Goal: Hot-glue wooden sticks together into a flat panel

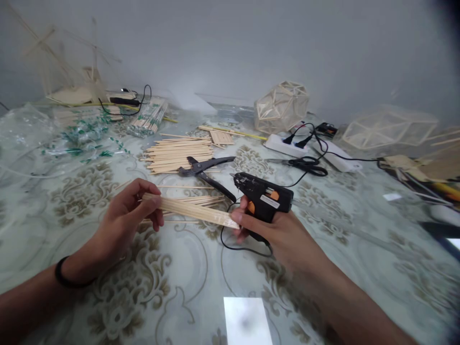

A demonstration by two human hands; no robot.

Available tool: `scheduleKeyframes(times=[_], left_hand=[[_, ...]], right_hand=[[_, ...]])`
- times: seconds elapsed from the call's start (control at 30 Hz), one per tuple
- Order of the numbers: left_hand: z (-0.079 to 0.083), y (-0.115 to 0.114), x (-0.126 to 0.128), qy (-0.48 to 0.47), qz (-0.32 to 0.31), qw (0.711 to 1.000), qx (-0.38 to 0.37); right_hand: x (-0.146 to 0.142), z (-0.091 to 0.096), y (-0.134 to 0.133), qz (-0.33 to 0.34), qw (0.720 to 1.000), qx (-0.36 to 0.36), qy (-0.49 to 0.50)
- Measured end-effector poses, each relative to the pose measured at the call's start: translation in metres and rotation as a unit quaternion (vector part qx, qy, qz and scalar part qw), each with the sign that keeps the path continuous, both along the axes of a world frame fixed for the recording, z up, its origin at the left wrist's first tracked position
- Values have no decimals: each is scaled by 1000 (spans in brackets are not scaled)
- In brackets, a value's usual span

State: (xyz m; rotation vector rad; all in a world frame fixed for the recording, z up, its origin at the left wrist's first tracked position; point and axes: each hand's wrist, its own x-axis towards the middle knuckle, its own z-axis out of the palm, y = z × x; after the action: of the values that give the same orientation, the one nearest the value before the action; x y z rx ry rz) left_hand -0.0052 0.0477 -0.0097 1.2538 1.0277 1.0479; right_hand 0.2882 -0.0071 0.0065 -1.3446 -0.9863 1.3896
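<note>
Pinched between the thumb and fingers of my left hand is the left end of a flat strip of pale wooden sticks laid side by side. My right hand is wrapped round the grip of a black hot glue gun with an orange trigger. Its nozzle points to the upper left. The right thumb also presses on the strip's right end, where something shiny shows. Beneath the strip, loose sticks lie on the patterned tablecloth. Black-handled pliers rest just beyond, partly over a pile of sticks.
Scissors and a white power strip with black plugs and cords lie at right. Stick-frame models stand along the wall. Plastic wrappers and bundled sticks spread at back left. The gun's cord loops near my right hand.
</note>
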Motion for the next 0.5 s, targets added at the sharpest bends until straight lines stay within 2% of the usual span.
scheduleKeyframes(times=[0.13, 0.23, 0.4, 0.5], left_hand=[[-6, -1, -9, 28, -53, 998, 8], [-5, -3, -11, 45, -116, 992, 12], [9, -6, -6, 95, -256, 962, 2], [19, -8, -5, 142, -313, 939, 1]], right_hand=[[3, 3, 3, -27, 999, 21, -9], [5, 6, 5, -44, 998, 42, -19], [12, 8, 8, -56, 995, 73, -45], [15, 6, 10, -24, 995, 74, -68]])
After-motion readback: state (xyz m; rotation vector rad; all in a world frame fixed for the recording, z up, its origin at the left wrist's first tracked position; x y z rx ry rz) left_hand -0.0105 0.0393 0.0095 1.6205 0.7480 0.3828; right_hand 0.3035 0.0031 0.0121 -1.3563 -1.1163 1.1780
